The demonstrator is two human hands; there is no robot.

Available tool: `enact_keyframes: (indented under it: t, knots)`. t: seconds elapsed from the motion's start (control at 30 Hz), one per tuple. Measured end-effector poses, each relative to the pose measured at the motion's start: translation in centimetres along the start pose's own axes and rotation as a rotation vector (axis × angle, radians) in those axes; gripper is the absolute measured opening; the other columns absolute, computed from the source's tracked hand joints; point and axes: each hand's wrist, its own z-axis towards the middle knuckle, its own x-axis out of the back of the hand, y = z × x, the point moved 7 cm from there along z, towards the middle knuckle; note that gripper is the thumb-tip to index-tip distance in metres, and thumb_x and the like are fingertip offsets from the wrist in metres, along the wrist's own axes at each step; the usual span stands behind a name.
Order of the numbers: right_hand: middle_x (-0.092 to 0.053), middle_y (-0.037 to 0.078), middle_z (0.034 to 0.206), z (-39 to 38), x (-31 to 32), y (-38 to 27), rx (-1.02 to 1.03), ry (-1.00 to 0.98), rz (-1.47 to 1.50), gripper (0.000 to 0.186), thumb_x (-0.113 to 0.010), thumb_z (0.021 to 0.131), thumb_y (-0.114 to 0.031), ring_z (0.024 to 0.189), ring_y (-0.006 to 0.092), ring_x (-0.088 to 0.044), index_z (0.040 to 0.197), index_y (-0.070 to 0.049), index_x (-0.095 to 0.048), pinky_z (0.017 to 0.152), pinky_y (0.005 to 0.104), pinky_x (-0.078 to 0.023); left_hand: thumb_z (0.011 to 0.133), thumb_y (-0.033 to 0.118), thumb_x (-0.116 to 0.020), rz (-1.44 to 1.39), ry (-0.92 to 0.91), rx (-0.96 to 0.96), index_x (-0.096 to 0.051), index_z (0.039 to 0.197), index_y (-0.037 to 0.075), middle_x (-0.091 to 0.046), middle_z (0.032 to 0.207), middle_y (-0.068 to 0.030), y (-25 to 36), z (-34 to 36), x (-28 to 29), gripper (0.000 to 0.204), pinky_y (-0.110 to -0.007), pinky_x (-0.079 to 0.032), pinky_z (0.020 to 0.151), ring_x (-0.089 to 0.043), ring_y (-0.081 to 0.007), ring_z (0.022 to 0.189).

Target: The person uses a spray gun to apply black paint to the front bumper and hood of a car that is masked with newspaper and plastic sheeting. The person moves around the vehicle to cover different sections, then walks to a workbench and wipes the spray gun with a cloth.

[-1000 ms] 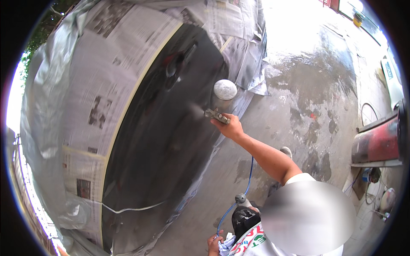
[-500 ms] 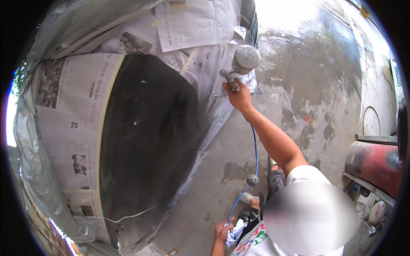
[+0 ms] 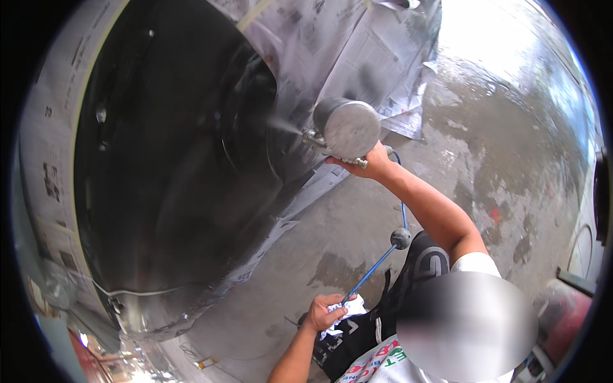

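My right hand (image 3: 371,163) is wrapped round the handle of a spray gun (image 3: 313,138) with a large round metal cup (image 3: 350,127). A pale mist leaves its nozzle toward a glossy black car panel (image 3: 172,166), a short gap away. From the gun a blue air hose (image 3: 373,268) runs down past a dark ball (image 3: 400,239). Closer to my body, my left hand (image 3: 324,313) grips that hose, together with a crumpled white cloth or paper (image 3: 348,313). My right fingers are partly hidden behind the gun.
Newspaper masking (image 3: 51,134) with yellowish tape borders the panel, and more paper (image 3: 377,57) hangs at the far side. A pale cord (image 3: 143,293) crosses the panel's lower end. Stained concrete floor (image 3: 485,140) lies to the right. A red cylinder (image 3: 565,319) stands at the lower right.
The gun has come nearer and turned toward the panel, and spray mist now shows at its nozzle. My left hand has moved slightly up and left with the hose. The view has shifted.
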Motion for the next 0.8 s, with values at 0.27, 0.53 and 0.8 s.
enact_keyframes:
  t: [0.27, 0.53, 0.8]
  knots:
    - [-0.072, 0.009, 0.079, -7.8, -12.7, 5.9, 0.137, -0.491, 0.069, 0.036, -0.079, 0.083, -0.049, 0.073, 0.0371, -0.068, 0.099, -0.018, -0.072, 0.063, 0.0481, -0.054, 0.081, 0.003, -0.072, 0.132, 0.137, -0.296, -0.077, 0.110, -0.007, -0.060, 0.065, -0.0048, -5.5, 6.9, -1.2, 0.031, -0.031, -0.042, 0.058, -0.055, -0.0127, 0.058]
    - [-0.075, 0.007, 0.084, -12.9, -20.5, 10.8, 0.004, -1.020, -0.101, 0.044, -0.071, 0.087, -0.065, 0.085, 0.0330, -0.072, 0.106, -0.025, -0.076, 0.071, 0.0490, -0.056, 0.082, 0.005, -0.071, 0.058, 0.225, -0.239, -0.078, 0.120, 0.003, -0.060, 0.068, -0.0052, -11.1, 7.9, -4.2, 0.038, -0.030, -0.042, 0.058, -0.055, -0.0138, 0.061]
    - [-0.074, 0.008, 0.077, -8.8, -14.0, 11.6, -0.012, -0.524, 0.195, 0.035, -0.085, 0.082, -0.047, 0.071, 0.0320, -0.072, 0.102, -0.020, -0.079, 0.065, 0.0433, -0.055, 0.084, 0.007, -0.069, 0.117, 0.234, -0.187, -0.076, 0.126, 0.008, -0.063, 0.072, -0.0058, -11.6, 8.7, -5.2, 0.043, -0.030, -0.046, 0.062, -0.056, -0.0136, 0.063]
